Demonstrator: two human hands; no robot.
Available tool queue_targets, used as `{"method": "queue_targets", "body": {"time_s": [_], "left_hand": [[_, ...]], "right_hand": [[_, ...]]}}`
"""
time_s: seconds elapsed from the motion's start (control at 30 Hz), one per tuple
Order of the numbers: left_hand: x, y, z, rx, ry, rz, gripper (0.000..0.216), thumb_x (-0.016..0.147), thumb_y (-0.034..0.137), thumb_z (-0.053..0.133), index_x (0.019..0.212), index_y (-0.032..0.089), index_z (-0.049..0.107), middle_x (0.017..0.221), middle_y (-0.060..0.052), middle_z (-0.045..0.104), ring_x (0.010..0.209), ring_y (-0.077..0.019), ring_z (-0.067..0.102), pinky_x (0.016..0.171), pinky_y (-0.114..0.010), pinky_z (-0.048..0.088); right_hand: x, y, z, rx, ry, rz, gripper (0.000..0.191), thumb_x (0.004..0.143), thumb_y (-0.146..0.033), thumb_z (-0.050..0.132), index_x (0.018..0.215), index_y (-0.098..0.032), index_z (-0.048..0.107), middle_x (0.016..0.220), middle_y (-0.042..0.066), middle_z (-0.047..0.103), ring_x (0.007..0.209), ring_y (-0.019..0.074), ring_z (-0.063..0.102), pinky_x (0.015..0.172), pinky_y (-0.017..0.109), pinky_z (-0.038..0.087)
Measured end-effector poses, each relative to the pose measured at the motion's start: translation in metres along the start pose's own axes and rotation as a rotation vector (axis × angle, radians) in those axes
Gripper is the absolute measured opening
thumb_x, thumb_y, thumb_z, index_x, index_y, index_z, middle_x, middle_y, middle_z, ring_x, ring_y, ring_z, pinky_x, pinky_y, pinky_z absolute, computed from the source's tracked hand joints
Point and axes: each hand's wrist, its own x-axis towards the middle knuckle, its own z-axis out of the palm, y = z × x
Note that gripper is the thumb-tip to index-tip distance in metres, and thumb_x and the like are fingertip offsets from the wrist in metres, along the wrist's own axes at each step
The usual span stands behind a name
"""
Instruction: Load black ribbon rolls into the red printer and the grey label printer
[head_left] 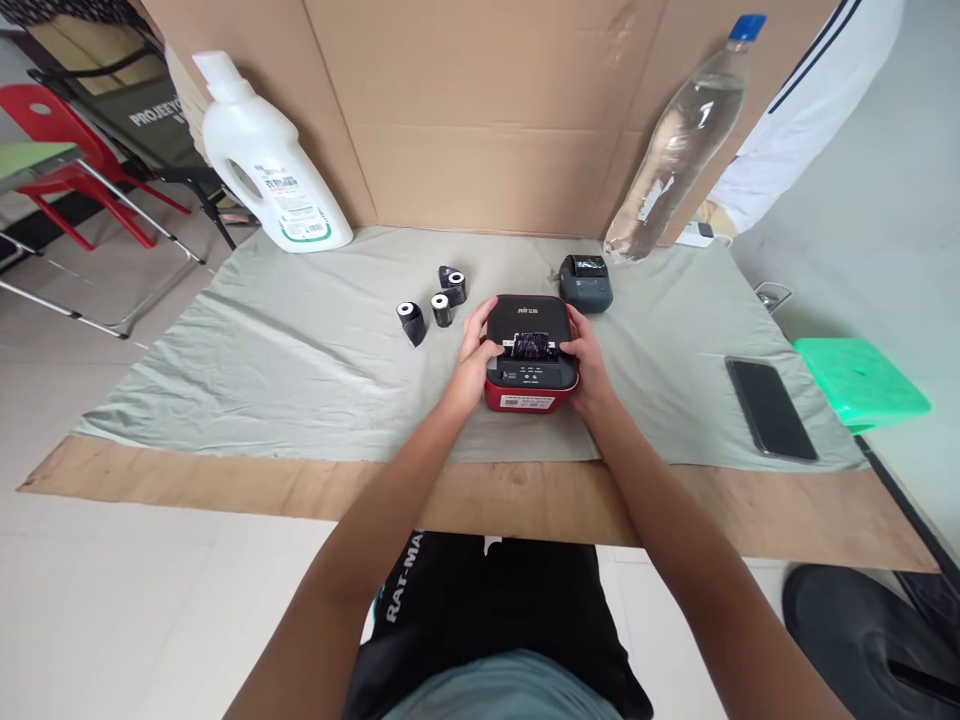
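Note:
A red and black label printer (531, 318) sits on the grey-green cloth in front of me, its lid down. Dark, shiny label paper (532, 346) shows at the slot across its top. My left hand (472, 362) is wrapped round the printer's left side, thumb by the slot. On the opposite side my right hand (589, 362) grips it, with that thumb also near the slot. Just beyond to the right stands a smaller dark portable printer (586, 287). Several small rolls of black-backed paper (441, 310) lie to the left of my left hand.
A white detergent bottle (274, 165) and a clear bottle with a blue cap (686, 140) stand at the back against a cardboard panel (487, 120). At right lie a phone (771, 408) and, beyond the table edge, a green stool (859, 380). Someone's white sleeve (817, 110) shows behind.

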Motion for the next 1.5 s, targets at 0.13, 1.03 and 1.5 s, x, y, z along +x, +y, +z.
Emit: {"method": "queue_targets", "body": {"time_s": [0.13, 1.03, 1.5], "left_hand": [[0.0, 0.005, 0.001, -0.1, -0.001, -0.02, 0.074, 0.081, 0.018, 0.05, 0.152, 0.035, 0.042, 0.162, 0.0, 0.049, 0.154, -0.0265, 0.043, 0.123, -0.043, 0.045], [-0.003, 0.005, 0.007, -0.265, 0.114, -0.017, 0.044, 0.08, 0.025, 0.058, 0.123, 0.025, 0.067, 0.153, -0.004, 0.057, 0.153, -0.0285, 0.043, 0.129, -0.04, 0.032], [-0.002, 0.018, 0.005, -0.595, 0.021, -0.313, 0.071, 0.069, 0.024, 0.067, 0.14, 0.026, 0.06, 0.122, -0.002, 0.074, 0.117, -0.0238, 0.068, 0.105, -0.035, 0.053]], "right_hand": [[0.0, -0.001, -0.002, -0.018, -0.016, -0.002, 0.069, 0.063, -0.027, 0.063, 0.131, -0.034, 0.06, 0.144, -0.002, 0.066, 0.141, 0.0288, 0.054, 0.126, 0.052, 0.04], [0.01, 0.018, -0.011, 0.023, -0.073, -0.137, 0.05, 0.068, -0.036, 0.071, 0.118, -0.034, 0.068, 0.138, -0.001, 0.068, 0.142, 0.0311, 0.052, 0.126, 0.053, 0.036], [0.005, 0.011, -0.008, 0.088, -0.101, -0.053, 0.066, 0.063, -0.037, 0.071, 0.128, -0.033, 0.062, 0.134, -0.001, 0.069, 0.139, 0.032, 0.056, 0.123, 0.054, 0.044]]}}
